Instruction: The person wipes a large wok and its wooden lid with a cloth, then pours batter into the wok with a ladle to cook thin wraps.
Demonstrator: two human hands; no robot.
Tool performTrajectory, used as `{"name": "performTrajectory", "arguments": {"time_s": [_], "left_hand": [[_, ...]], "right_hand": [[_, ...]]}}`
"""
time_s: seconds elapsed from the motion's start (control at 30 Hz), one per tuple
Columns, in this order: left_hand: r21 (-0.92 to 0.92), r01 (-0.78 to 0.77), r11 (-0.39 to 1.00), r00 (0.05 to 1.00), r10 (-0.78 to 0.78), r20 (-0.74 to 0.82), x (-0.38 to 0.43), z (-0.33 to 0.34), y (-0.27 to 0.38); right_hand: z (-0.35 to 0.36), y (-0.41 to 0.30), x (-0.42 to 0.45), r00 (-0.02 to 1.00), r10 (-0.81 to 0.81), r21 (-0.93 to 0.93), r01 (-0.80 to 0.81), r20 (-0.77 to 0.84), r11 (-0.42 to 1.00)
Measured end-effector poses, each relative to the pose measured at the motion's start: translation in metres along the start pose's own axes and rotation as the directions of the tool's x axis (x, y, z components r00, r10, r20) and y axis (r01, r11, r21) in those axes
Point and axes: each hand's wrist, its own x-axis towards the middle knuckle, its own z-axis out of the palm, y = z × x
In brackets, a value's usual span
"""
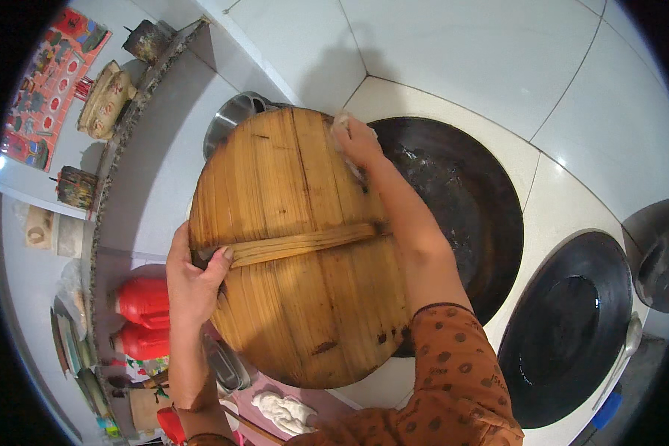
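Note:
A round wooden wok lid (279,312) made of planks is held tilted before me, partly over a large built-in wok (479,234). My left hand (196,281) grips the lid's left edge, its thumb on the end of the wooden bar handle (306,245). At the lid's far right edge, my right hand (361,140) presses a pale cloth (341,124) against the wood. The right forearm crosses over the lid's right side and hides part of it. Dark marks and stains show on the planks.
A second black wok (563,329) sits at the right, a metal ladle (631,340) by its rim. Behind the lid stands a steel pot (231,120). Red thermos flasks (142,301) stand left, under a stone-edged shelf (125,120). A crumpled white cloth (284,412) lies near me.

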Motion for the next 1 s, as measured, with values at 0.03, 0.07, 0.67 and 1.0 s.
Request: {"name": "performTrajectory", "arguments": {"time_s": [0.03,0.07,0.67,1.0], "left_hand": [[-0.008,0.004,1.0,1.0,-0.004,0.0,0.002,0.001,0.0],[-0.011,0.014,1.0,1.0,-0.014,0.012,0.006,0.002,0.0],[-0.304,0.159,0.939,0.979,-0.189,-0.072,-0.03,0.004,-0.032],[-0.374,0.108,0.921,0.991,-0.13,-0.035,-0.026,0.001,-0.045]], "right_hand": [[-0.007,0.012,-0.01,1.0,0.008,0.042,-0.008,0.0,0.999],[-0.012,0.023,-0.019,1.0,0.01,0.033,-0.01,0.002,0.999],[-0.081,0.083,-0.184,0.912,0.396,-0.543,-0.28,0.107,0.791],[-0.057,-0.172,-0.222,0.82,-0.525,0.133,0.508,0.227,0.851]]}}
